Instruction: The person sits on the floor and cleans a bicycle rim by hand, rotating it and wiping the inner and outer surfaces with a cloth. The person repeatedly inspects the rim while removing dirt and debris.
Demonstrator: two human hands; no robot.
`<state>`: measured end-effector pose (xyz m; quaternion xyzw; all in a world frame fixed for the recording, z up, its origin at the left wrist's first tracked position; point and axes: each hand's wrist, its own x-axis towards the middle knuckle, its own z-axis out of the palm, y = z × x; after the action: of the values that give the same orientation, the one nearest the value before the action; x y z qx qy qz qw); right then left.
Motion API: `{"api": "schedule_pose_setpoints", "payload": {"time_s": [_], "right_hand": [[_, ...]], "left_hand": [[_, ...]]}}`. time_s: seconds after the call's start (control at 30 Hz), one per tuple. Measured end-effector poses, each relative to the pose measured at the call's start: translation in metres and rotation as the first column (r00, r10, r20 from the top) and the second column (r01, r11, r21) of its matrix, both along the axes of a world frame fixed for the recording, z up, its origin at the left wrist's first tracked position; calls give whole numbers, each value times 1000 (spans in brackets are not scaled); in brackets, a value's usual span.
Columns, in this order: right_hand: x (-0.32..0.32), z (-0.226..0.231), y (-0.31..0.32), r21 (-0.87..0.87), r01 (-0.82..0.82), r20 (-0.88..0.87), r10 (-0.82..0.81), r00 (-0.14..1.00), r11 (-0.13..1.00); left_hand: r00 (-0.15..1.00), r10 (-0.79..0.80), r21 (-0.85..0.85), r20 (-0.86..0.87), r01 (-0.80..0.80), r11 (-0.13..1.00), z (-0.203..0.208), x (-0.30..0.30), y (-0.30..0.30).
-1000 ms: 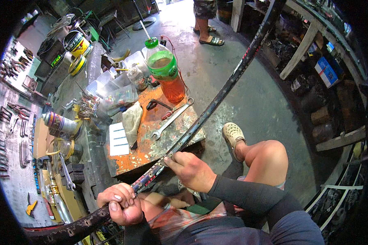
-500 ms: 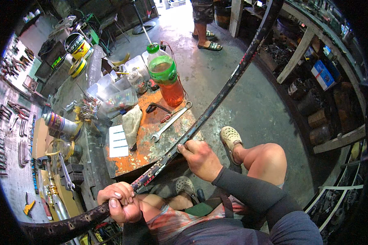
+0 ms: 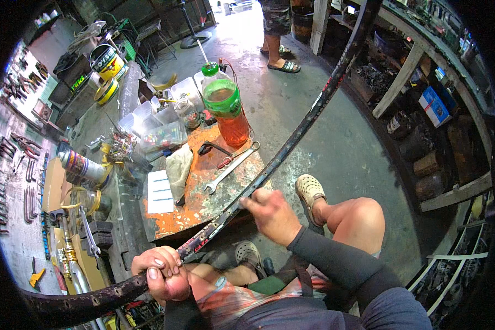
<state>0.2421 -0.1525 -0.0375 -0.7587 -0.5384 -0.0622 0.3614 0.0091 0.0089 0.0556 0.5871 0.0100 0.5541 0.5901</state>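
A long, curved black bicycle rim (image 3: 292, 149), dotted with small holes and scuffed decals, runs from the lower left to the upper right. My left hand (image 3: 162, 272) is wrapped round its lower part. At the middle of the rim is my right hand (image 3: 275, 218), fingers curled, thumb and fingertips at the rim's edge. The right fingertips are blurred, and whatever they pinch is hidden. Beyond the rim, a worn orange bench top (image 3: 203, 157) carries a combination wrench (image 3: 231, 169), a bottle of red liquid (image 3: 234, 127), a cloth (image 3: 179, 170) and a white paper (image 3: 160, 192).
Clear plastic boxes (image 3: 162, 135) and a spray can (image 3: 81, 163) stand further left, near wall-hung tools (image 3: 25, 143). On the right is wooden shelving (image 3: 399, 82) with cans and a blue box (image 3: 435, 104). Another person's legs (image 3: 273, 41) show at the far side.
My right hand has shifted slightly and is now blurred at the rim. My left hand keeps its grip. The view has moved slightly.
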Motion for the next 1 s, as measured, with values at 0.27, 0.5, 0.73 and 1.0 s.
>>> {"api": "schedule_pose_setpoints", "payload": {"time_s": [0.27, 0.5, 0.73, 1.0], "right_hand": [[3, 9, 0, -122, 92, 58, -85, 995, 988], [-8, 2, 2, -43, 58, 77, -55, 996, 997], [-5, 1, 0, -7, 51, 12, -51, 999, 999], [5, 1, 6, 7, 114, 21, -114, 993, 993]], "left_hand": [[999, 27, 20, 35, -28, 999, 1, 5, -3], [997, 56, -23, 57, -55, 998, 1, 5, -7], [999, 32, 8, 6, -32, 999, 3, 3, -7], [1000, 16, 51, 8, -16, 999, 0, 3, -8]]}}
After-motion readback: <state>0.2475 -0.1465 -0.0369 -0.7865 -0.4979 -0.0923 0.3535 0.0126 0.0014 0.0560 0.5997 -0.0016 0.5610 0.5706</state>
